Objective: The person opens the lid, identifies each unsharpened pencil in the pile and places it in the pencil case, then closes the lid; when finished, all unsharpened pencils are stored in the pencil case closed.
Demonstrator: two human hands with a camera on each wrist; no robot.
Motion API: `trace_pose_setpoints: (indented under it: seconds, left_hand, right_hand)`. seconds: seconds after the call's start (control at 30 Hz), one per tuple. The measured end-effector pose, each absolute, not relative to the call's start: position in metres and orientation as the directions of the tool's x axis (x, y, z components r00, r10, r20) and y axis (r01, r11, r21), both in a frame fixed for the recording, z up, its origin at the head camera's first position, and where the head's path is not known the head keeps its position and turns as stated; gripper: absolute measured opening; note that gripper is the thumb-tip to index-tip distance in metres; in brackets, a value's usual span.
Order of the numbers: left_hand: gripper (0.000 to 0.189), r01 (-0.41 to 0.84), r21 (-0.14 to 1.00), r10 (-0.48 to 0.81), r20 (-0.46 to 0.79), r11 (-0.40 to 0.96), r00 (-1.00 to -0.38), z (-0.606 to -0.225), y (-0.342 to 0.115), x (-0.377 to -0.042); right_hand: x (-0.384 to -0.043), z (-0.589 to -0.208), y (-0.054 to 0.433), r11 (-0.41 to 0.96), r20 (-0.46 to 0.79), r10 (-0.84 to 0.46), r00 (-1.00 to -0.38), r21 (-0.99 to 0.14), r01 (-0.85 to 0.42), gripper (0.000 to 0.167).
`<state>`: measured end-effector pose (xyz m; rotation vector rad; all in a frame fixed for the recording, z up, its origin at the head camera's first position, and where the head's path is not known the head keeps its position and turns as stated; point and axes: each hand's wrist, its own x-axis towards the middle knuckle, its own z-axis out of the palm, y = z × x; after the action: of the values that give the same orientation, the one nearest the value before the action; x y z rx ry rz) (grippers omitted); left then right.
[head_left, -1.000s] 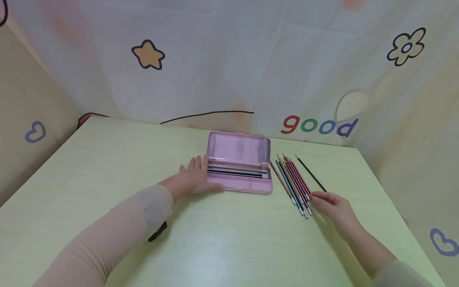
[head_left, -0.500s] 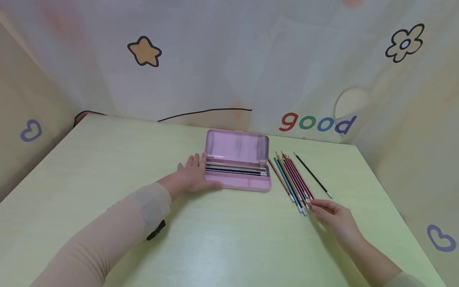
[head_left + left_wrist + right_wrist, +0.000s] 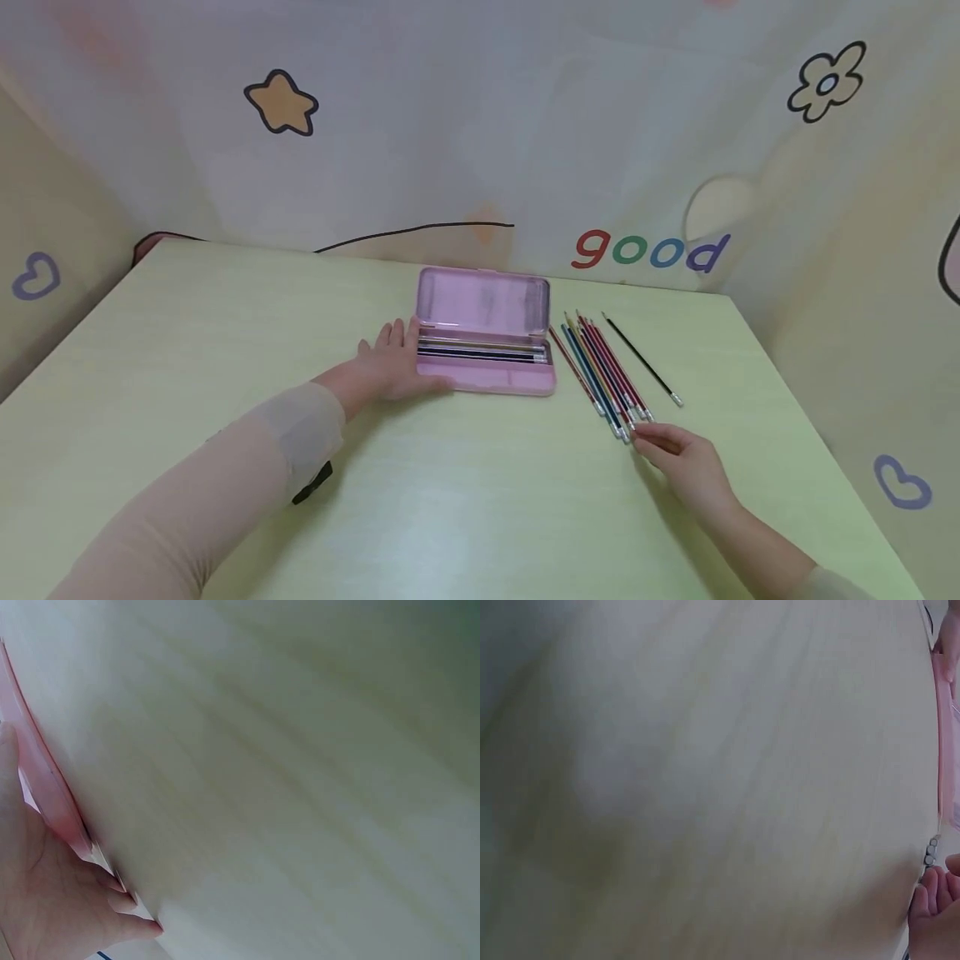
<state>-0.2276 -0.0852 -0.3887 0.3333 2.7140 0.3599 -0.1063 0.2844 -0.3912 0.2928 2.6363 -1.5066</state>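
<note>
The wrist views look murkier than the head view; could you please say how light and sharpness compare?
Head view: brighter, pale glare on the near tabletop, pencils fairly distinct; left wrist view: dull, tabletop markings soft, upper right corner dark; right wrist view: hazy, shadow beside the right hand.

1. Pencil case [image 3: 480, 380]: plain pink, with greyish smudges inside the lid.
2. Inner pencils [image 3: 480, 354]: very dark, with a golden-brown one on the far side.
3. Pencil bunch [image 3: 603, 375]: reds, teal-blue, yellow and dark shades; pale ends.
4. Lone pencil [image 3: 641, 358] at right: black, whitish tip.
5. Counter [image 3: 450, 500]: pale yellow-green, streaked with darker grain.
6. Backdrop [image 3: 450, 125]: greyish-white, printed with a black-outlined orange star [image 3: 282, 102], red-green-blue-purple lettering [image 3: 645, 250] and purple hearts.
7. Left sleeve [image 3: 180, 500]: pinkish beige.
</note>
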Motion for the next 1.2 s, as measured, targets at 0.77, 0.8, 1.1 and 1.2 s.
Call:
trace_pose_setpoints:
  seconds: [0.77,0.8,1.1,1.2]
  left_hand:
    - [0.119,0.18,0.287,0.274,-0.332,0.941,-0.903,-0.391,-0.088,-0.228]
    - [0.119,0.178,0.29,0.273,-0.333,0.94,-0.902,-0.391,-0.088,-0.228]
    - [0.118,0.178,0.297,0.277,-0.335,0.938,-0.901,-0.387,-0.088,-0.226]
    - [0.118,0.176,0.298,0.276,-0.339,0.938,-0.899,-0.385,-0.088,-0.225]
  right_hand:
    - [-0.117,-0.392,0.284,0.807,0.049,0.046,-0.998,-0.591,0.008,0.019]
    - [-0.118,-0.392,0.287,0.797,0.043,0.063,-0.997,-0.603,0.024,0.02]
    - [-0.122,-0.384,0.322,0.532,-0.048,0.292,-0.955,-0.822,0.204,0.035]
    - [-0.12,-0.381,0.329,0.402,-0.076,0.336,-0.939,-0.89,0.215,0.027]
